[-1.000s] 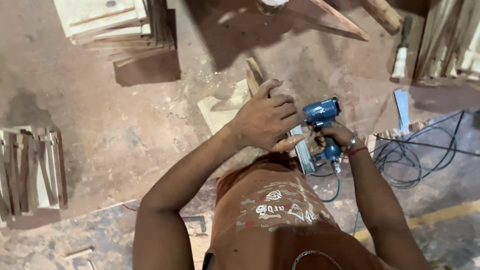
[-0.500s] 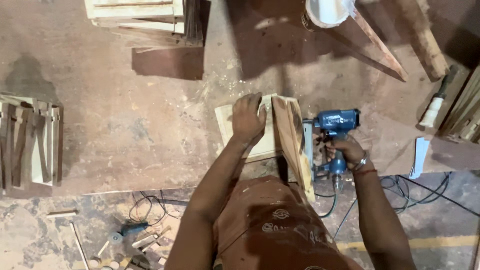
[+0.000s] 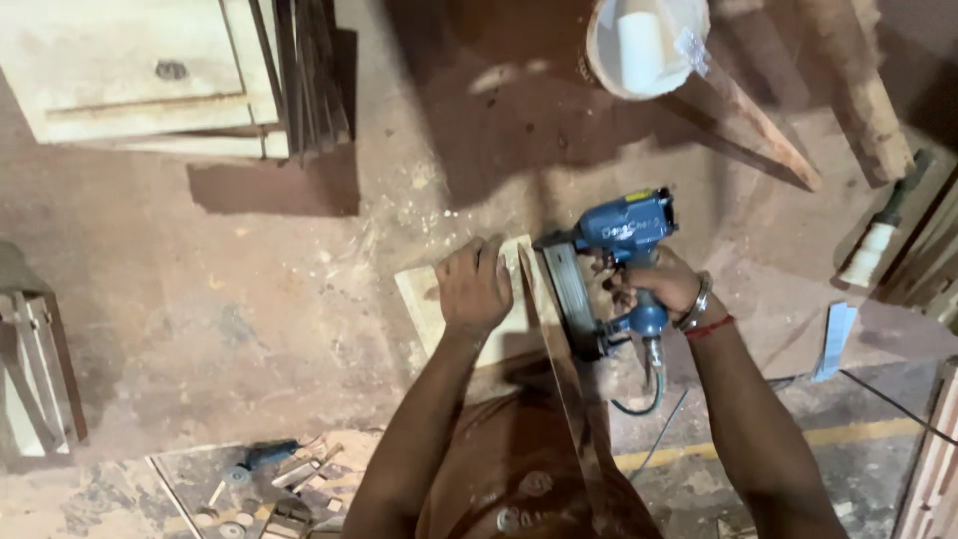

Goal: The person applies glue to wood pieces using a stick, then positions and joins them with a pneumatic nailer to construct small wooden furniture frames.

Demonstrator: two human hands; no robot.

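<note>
My left hand (image 3: pixel 474 284) presses flat on a pale wooden board (image 3: pixel 424 304) lying on the brown floor. A thin wooden strip (image 3: pixel 559 379) stands on edge along the board's right side, running toward my body. My right hand (image 3: pixel 654 284) grips the handle of a blue nail gun (image 3: pixel 624 230), whose dark magazine and nose rest against the strip. An air hose (image 3: pixel 644 399) hangs from the tool's handle. A bracelet and red thread sit on my right wrist.
A stack of pale boards (image 3: pixel 130 75) lies at top left. A round white container (image 3: pixel 644 45) and slanted wooden sticks (image 3: pixel 768 125) sit at top right. Wooden frames (image 3: pixel 35 359) stand at the left, small tools (image 3: pixel 259 479) at bottom left, cables at the right.
The view has shifted so the board sits lower in it. My left hand went from gripping the strip to lying flat on the board. The nail gun now presses against the strip.
</note>
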